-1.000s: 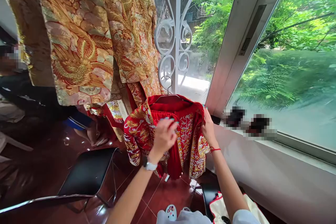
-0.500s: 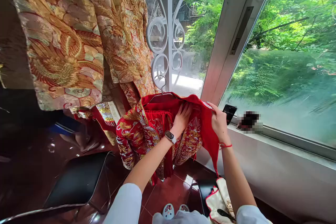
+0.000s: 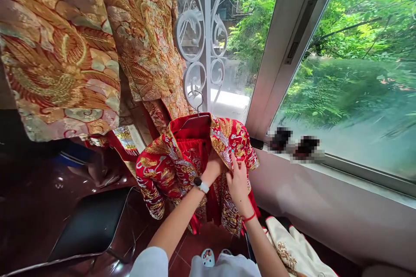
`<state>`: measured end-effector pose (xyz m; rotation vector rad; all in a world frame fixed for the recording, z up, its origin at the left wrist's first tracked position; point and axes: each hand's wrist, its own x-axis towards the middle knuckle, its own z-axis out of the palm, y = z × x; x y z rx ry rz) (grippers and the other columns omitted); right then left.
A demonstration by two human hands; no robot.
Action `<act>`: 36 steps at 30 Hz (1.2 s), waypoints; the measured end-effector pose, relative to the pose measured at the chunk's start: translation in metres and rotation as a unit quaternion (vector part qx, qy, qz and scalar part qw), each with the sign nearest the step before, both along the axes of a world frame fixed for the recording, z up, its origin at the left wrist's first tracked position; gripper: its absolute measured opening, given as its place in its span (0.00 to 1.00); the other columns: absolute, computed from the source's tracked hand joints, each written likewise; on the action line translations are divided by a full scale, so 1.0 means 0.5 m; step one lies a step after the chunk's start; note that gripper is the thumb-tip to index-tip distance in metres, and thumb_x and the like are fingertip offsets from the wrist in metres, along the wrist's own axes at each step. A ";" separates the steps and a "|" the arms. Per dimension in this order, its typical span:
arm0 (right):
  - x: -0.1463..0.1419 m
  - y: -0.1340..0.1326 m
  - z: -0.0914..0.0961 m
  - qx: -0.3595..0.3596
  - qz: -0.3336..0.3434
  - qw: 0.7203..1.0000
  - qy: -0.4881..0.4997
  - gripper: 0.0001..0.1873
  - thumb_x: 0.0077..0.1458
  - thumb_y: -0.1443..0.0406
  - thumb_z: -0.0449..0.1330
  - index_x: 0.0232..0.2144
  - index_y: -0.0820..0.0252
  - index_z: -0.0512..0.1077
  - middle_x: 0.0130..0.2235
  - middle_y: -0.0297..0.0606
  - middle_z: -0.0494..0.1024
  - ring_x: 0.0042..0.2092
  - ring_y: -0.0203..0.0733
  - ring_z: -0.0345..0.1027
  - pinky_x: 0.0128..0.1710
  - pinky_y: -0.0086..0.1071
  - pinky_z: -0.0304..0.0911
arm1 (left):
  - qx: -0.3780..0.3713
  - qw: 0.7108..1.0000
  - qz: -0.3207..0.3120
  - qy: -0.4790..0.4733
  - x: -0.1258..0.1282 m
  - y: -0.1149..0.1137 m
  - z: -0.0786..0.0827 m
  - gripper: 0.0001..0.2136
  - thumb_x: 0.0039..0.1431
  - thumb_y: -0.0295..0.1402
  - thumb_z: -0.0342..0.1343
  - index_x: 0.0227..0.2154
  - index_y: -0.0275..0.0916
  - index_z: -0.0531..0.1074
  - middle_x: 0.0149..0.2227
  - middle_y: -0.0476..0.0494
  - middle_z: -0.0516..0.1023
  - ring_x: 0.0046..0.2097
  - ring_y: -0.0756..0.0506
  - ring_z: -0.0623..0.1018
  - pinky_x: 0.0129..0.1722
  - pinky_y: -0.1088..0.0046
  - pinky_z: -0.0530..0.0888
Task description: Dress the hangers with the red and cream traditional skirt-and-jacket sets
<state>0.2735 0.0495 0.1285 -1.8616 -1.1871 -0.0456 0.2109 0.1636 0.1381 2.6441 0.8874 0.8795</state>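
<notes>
A red jacket [image 3: 156, 160] with gold and silver embroidery hangs on a thin metal hanger [image 3: 199, 114], its front hanging apart over a red embroidered garment inside it. My left hand [image 3: 213, 169], with a watch at the wrist, reaches under the front panel on the right side; the cloth hides its fingers. On the outer face of that same panel, near its edge, my right hand [image 3: 238, 181] grips the cloth between thumb and fingers. A red cord circles my right wrist.
Large gold embroidered garments [image 3: 65, 65] hang at the upper left. A black chair [image 3: 92, 220] stands at the lower left. Cream cloth with red trim [image 3: 292, 246] lies at the lower right. Blurred dark objects sit on the windowsill [image 3: 344, 177] beside white scrolled ironwork [image 3: 206, 43].
The right front of the jacket, folded outward with its red lining showing, now hangs with its embroidery outward. My right hand has come down and left from the shoulder; my left hand is lower.
</notes>
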 end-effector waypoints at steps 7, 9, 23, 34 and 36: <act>0.017 0.000 -0.081 -0.030 0.087 0.996 0.017 0.45 0.55 0.73 0.48 0.73 0.51 0.42 0.51 0.43 0.77 0.47 0.45 0.74 0.47 0.39 0.70 | 0.234 0.865 0.356 -0.264 -0.209 -0.056 -0.072 0.21 0.54 0.37 0.64 0.49 0.36 0.70 0.42 0.35 0.74 0.45 0.36 0.76 0.50 0.53 0.72; 0.003 0.016 -0.096 -0.043 0.096 0.994 0.017 0.44 0.57 0.72 0.48 0.73 0.55 0.41 0.46 0.43 0.79 0.41 0.45 0.75 0.43 0.38 0.71 | 0.200 0.872 0.374 -0.243 -0.243 -0.034 -0.079 0.25 0.55 0.40 0.63 0.52 0.33 0.66 0.39 0.37 0.75 0.41 0.38 0.77 0.45 0.56 0.73; -0.030 0.041 -0.038 -0.053 0.124 0.990 -0.038 0.42 0.57 0.71 0.46 0.73 0.65 0.39 0.36 0.44 0.79 0.35 0.47 0.73 0.36 0.37 0.68 | -0.013 0.931 0.241 -0.272 -0.218 -0.056 0.008 0.24 0.64 0.31 0.48 0.62 0.34 0.58 0.51 0.28 0.79 0.48 0.38 0.82 0.45 0.63 0.79; -0.060 0.070 -0.056 -0.193 0.192 0.960 -0.068 0.39 0.61 0.72 0.45 0.73 0.60 0.42 0.44 0.48 0.81 0.36 0.46 0.77 0.36 0.35 0.69 | -0.126 0.958 0.214 -0.142 -0.133 -0.071 -0.020 0.29 0.64 0.29 0.44 0.67 0.28 0.51 0.62 0.20 0.70 0.49 0.36 0.82 0.42 0.64 0.78; -0.047 0.062 -0.064 -0.176 0.216 0.959 -0.043 0.42 0.60 0.72 0.47 0.73 0.61 0.39 0.46 0.49 0.81 0.37 0.46 0.76 0.37 0.36 0.70 | -0.115 0.960 0.197 -0.161 -0.137 -0.077 -0.025 0.29 0.64 0.30 0.44 0.68 0.30 0.51 0.63 0.22 0.68 0.53 0.36 0.81 0.46 0.64 0.77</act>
